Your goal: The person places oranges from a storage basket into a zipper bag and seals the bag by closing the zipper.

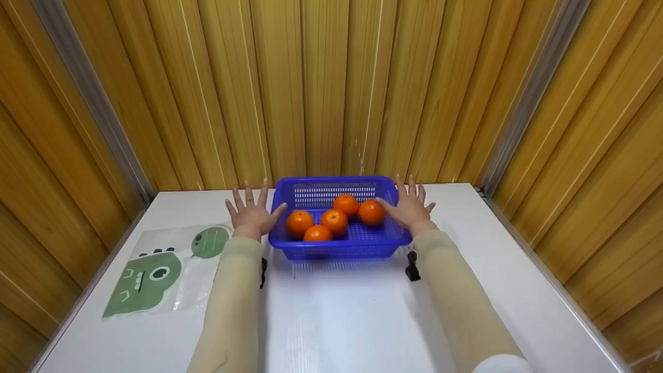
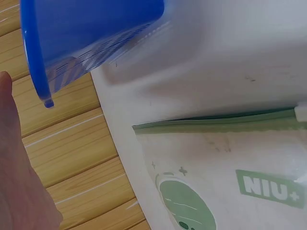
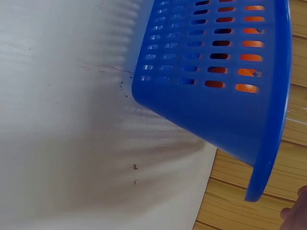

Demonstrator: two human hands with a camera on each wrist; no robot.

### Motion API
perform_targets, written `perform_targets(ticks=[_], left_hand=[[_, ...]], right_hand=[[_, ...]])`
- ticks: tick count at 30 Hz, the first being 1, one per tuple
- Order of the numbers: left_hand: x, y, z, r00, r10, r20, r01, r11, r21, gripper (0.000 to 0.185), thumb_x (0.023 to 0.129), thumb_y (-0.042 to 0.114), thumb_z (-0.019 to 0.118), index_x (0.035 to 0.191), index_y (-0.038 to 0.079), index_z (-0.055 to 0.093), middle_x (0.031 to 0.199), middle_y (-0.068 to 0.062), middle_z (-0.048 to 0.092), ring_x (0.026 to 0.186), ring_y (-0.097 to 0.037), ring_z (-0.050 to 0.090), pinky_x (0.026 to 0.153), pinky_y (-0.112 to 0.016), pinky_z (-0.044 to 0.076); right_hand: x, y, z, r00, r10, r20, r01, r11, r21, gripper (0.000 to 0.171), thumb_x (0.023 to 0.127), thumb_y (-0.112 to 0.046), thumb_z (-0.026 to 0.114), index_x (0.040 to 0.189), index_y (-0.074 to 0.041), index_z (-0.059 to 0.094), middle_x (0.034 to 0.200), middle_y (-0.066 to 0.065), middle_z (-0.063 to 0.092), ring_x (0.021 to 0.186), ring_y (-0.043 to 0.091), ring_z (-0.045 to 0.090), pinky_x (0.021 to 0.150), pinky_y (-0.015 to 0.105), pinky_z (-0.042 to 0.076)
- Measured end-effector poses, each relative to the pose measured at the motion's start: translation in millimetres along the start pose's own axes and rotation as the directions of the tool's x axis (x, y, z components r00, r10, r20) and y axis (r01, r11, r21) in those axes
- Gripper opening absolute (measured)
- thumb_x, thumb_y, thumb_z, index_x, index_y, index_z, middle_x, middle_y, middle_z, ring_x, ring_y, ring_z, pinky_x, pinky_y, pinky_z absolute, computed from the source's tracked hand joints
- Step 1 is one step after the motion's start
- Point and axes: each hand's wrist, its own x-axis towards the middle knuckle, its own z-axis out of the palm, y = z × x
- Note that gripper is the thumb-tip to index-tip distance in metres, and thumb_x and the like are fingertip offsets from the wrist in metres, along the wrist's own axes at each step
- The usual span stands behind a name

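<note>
A blue plastic basket (image 1: 339, 252) with slotted walls stands on the white table. Several oranges (image 1: 334, 223) lie inside it. My left hand (image 1: 254, 215) is at the basket's left side, fingers straight and spread, thumb toward the rim. On the opposite side, my right hand (image 1: 412, 210) is spread likewise, its thumb over the right rim. Neither hand grips the basket; whether they touch it I cannot tell. Only part of the left hand (image 2: 21, 177) and a bit of the right hand (image 3: 296, 213) enter the wrist views.
A clear zip bag (image 1: 155, 280) printed with a green cartoon creature lies flat at the left of the table (image 1: 342, 321), beside the left forearm. Wood-look panel walls (image 1: 321, 88) enclose the table at the back and both sides.
</note>
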Motion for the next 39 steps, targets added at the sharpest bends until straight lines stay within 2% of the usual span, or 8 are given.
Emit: perform_targets(ticks=[7,11,14,20,23,26,33,39], left_hand=[[0.8,-0.4,1.9,1.000,-0.021,0.020,0.023,0.993,-0.116,0.092,0.099,0.073,0.032,0.165,0.027,-0.013,0.170,-0.022,-0.019,0.155,-0.053,-0.019,0.126,-0.069,-0.007],[-0.2,-2.1,3.9,0.996,-0.052,0.075,0.071,0.958,-0.280,0.095,0.099,0.073,0.033,0.164,0.023,-0.016,0.169,-0.027,-0.015,0.153,-0.059,-0.014,0.126,-0.070,0.000],[-2.0,-2.0,3.9,0.991,-0.066,0.116,0.110,0.895,-0.432,0.097,0.101,0.071,0.034,0.164,0.018,-0.016,0.169,-0.030,-0.008,0.154,-0.059,-0.004,0.126,-0.069,0.007],[-0.8,-1.5,5.7,0.982,-0.040,0.184,0.155,0.731,-0.665,0.093,0.105,0.063,0.035,0.163,0.011,-0.016,0.170,-0.028,0.008,0.157,-0.046,0.017,0.128,-0.059,0.021],[1.2,-1.8,8.7,0.977,-0.025,0.210,0.176,0.641,-0.747,0.090,0.106,0.059,0.037,0.165,0.008,-0.008,0.171,-0.025,0.008,0.157,-0.044,0.022,0.123,-0.060,0.034],[2.0,-2.1,11.2,0.972,-0.014,0.235,0.200,0.577,-0.792,0.088,0.105,0.057,0.043,0.165,0.003,0.006,0.170,-0.026,0.015,0.153,-0.044,0.032,0.116,-0.060,0.043],[-3.5,-2.2,10.0,0.970,-0.034,0.242,0.225,0.516,-0.826,0.063,0.108,0.030,0.049,0.159,-0.002,0.031,0.153,-0.029,0.047,0.136,-0.041,0.056,0.108,-0.052,0.054],[-5.0,-3.7,13.1,0.957,-0.045,0.287,0.275,0.463,-0.843,0.054,0.109,0.016,0.046,0.161,0.006,0.032,0.150,-0.027,0.052,0.130,-0.037,0.060,0.110,-0.051,0.052]], right_hand=[[0.3,3.0,-0.4,1.000,0.017,-0.002,-0.017,0.998,0.065,0.102,0.095,-0.075,0.047,0.166,-0.024,-0.005,0.173,0.017,-0.013,0.157,0.051,-0.010,0.114,0.086,0.002],[-0.5,5.8,1.9,0.999,0.035,0.011,-0.036,0.992,0.124,0.103,0.096,-0.073,0.047,0.166,-0.020,-0.006,0.172,0.019,-0.013,0.157,0.053,-0.006,0.115,0.084,0.008],[0.7,8.2,3.8,0.998,0.055,0.014,-0.057,0.977,0.207,0.105,0.096,-0.071,0.049,0.166,-0.015,-0.006,0.172,0.022,-0.010,0.156,0.056,-0.002,0.119,0.079,0.013],[3.7,11.4,5.4,0.996,0.080,-0.028,-0.063,0.915,0.398,0.102,0.100,-0.060,0.053,0.165,-0.005,-0.001,0.171,0.027,0.006,0.158,0.048,0.011,0.129,0.061,0.014],[3.5,12.1,6.2,0.995,0.092,-0.035,-0.066,0.890,0.451,0.097,0.102,-0.055,0.054,0.164,-0.002,0.002,0.169,0.029,0.014,0.158,0.045,0.018,0.130,0.057,0.019],[3.1,12.7,7.3,0.993,0.113,-0.024,-0.086,0.860,0.503,0.089,0.104,-0.049,0.052,0.164,0.001,0.009,0.166,0.031,0.022,0.155,0.044,0.026,0.129,0.054,0.024],[1.1,14.2,9.6,0.982,0.187,0.023,-0.160,0.763,0.626,0.059,0.109,-0.025,0.046,0.155,0.009,0.033,0.157,0.030,0.041,0.146,0.042,0.044,0.124,0.048,0.037],[-2.1,17.8,11.3,0.966,0.253,0.050,-0.217,0.694,0.686,0.051,0.103,-0.004,0.048,0.153,0.005,0.042,0.156,0.026,0.045,0.144,0.038,0.046,0.122,0.046,0.040]])
